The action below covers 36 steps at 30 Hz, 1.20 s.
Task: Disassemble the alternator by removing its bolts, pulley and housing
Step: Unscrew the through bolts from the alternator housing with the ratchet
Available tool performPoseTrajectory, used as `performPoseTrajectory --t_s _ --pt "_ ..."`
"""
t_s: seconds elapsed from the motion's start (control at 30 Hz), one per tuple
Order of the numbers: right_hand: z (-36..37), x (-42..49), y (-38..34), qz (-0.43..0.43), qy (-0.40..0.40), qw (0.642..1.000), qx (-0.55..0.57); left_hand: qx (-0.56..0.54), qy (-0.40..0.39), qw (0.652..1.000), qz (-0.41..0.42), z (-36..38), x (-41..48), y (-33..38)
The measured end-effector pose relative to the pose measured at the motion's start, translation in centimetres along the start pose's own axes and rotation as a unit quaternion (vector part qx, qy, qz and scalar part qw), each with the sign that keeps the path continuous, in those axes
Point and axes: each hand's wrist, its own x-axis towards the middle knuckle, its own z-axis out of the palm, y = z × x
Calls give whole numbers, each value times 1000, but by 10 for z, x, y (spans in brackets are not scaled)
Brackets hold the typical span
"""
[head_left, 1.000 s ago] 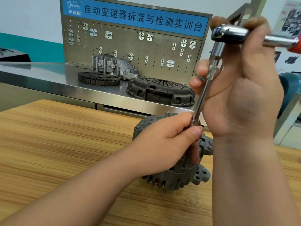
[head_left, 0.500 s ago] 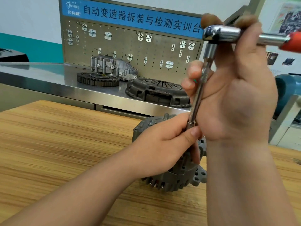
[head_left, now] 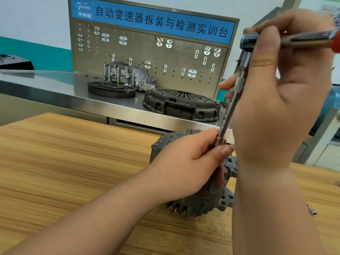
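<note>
A grey alternator (head_left: 206,201) stands on the wooden table (head_left: 73,162), its top mostly hidden behind my left hand. My left hand (head_left: 191,162) rests on the alternator and pinches the socket at the lower end of a long chrome extension bar (head_left: 230,111) between thumb and fingers. The bar rises to the head of a ratchet wrench (head_left: 248,41) with a red grip. My right hand (head_left: 281,92) grips the ratchet's chrome handle, and its lower fingers lie along the bar's knurled part. The bolt under the socket is hidden.
A steel workbench (head_left: 55,89) behind the table carries a toothed flywheel (head_left: 112,89), an aluminium housing (head_left: 128,74) and a clutch pressure plate (head_left: 182,103) in front of a pegboard (head_left: 147,57). A small metal part (head_left: 312,211) lies on the table by my right forearm.
The ratchet's handle has swung, its head turning a little on the bar, and my right hand has shifted with it. My left hand keeps its hold on the socket.
</note>
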Motion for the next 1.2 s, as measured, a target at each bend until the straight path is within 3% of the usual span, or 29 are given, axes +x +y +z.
performPoseTrajectory --t_s 0.13,0.2,0.3,0.37,0.4,0.47,0.57,0.63,0.7,0.77,0.83,0.97,1.03,1.1,1.2 --pt "1 4 -4 168 24 973 157 -21 -1 1000 2 -2 -2 -3" --pt "-3 4 -2 246 24 926 286 -31 -6 999 11 -4 -2 -4" --pt "-7 8 -1 337 24 818 466 -23 -15 999 21 -5 -1 -4" --pt "-7 8 0 349 18 787 508 -16 -19 999 24 -4 0 -5" --pt "-7 8 0 344 17 796 497 -20 -20 999 25 -4 0 -6" --pt "-6 6 0 310 15 852 422 -23 -21 999 23 -5 0 -5" --pt "-4 7 -2 198 14 959 202 -6 -22 1000 13 -6 0 -4" --pt "-2 6 -3 117 0 988 101 -3 -22 1000 10 -6 0 -3" --pt "0 4 -4 112 6 990 88 -6 -17 1000 13 -5 0 -2" --pt "1 4 -6 170 20 974 149 -17 -10 1000 17 -4 0 -3" --pt "0 4 -6 240 32 935 259 -21 -7 1000 22 -4 -1 -3" --pt "-4 8 -2 336 17 822 459 -32 -22 999 27 -6 -2 -4" --pt "-6 9 -1 347 4 798 493 -33 -32 999 27 -7 -1 -5" --pt "-6 8 -1 344 4 809 477 -38 -31 999 20 -7 0 -6" --pt "-4 7 -4 284 16 899 333 -33 -24 999 10 -6 0 -5"
